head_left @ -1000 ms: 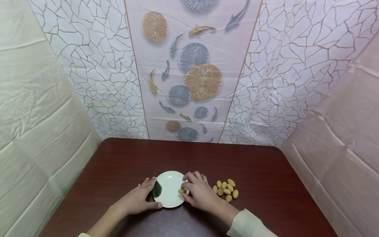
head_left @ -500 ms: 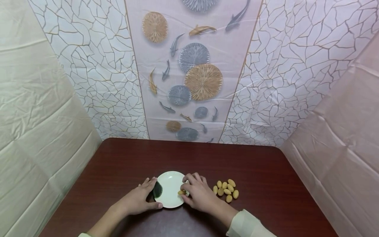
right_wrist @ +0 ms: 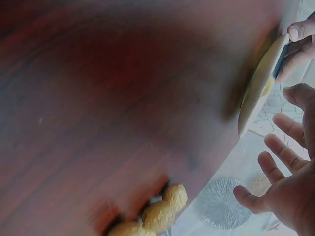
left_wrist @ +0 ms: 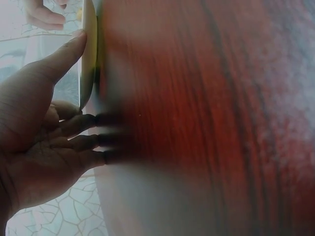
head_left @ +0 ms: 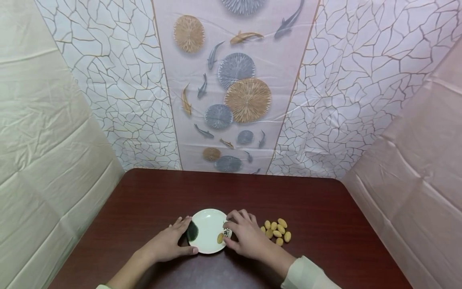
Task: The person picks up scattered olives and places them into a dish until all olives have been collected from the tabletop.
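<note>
In the head view my left hand is at the left rim of a round white plate, fingers extended and thumb at the near edge. A dark patch marks the plate's left side. The left wrist view shows that thumb touching the rim. One small yellow oval piece lies on the plate near its right edge; its kind is unclear. Just right of it hovers my right hand, apart from the piece. Its fingers are spread and hold nothing in the right wrist view.
Several more wrinkled yellow oval pieces lie in a cluster right of my right hand. Everything rests on a dark red-brown wooden table. Patterned cloth hangs behind it, and plain beige cloth flanks the sides.
My right hand has let go of the yellow oval piece and drawn slightly right, uncovering a dark pattern on the plate. My left hand stays at the rim.
</note>
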`<state>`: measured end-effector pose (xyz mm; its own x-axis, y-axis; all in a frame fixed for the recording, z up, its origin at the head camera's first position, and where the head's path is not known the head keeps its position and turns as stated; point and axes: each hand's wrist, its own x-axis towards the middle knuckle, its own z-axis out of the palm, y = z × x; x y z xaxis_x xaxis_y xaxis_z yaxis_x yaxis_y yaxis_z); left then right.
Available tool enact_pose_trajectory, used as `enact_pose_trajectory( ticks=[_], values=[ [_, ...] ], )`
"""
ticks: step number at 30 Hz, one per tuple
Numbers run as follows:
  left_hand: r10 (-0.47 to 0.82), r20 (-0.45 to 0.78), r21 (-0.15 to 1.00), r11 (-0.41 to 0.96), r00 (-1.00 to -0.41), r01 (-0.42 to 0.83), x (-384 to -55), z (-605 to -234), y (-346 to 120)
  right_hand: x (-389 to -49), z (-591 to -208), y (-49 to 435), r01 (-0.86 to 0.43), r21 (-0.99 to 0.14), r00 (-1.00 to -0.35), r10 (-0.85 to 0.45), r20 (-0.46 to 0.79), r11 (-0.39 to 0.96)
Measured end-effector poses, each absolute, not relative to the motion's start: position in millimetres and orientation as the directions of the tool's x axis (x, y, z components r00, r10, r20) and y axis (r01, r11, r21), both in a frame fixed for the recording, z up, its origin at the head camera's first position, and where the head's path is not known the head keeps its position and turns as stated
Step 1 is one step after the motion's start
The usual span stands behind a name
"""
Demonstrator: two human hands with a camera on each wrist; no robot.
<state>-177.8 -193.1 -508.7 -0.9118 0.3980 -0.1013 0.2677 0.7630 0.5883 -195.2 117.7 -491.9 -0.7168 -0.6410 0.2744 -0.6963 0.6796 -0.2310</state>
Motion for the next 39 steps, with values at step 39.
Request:
enact_pose_trajectory(
  ticks=[39],
  values=[
    [0.409, -0.112, 0.599, 0.755, -0.906, 0.267, -177, -510, -194, -186, -488, 200, -0.597, -0.165, -0.787, -0.534, 0.307, 0.785]
  ],
)
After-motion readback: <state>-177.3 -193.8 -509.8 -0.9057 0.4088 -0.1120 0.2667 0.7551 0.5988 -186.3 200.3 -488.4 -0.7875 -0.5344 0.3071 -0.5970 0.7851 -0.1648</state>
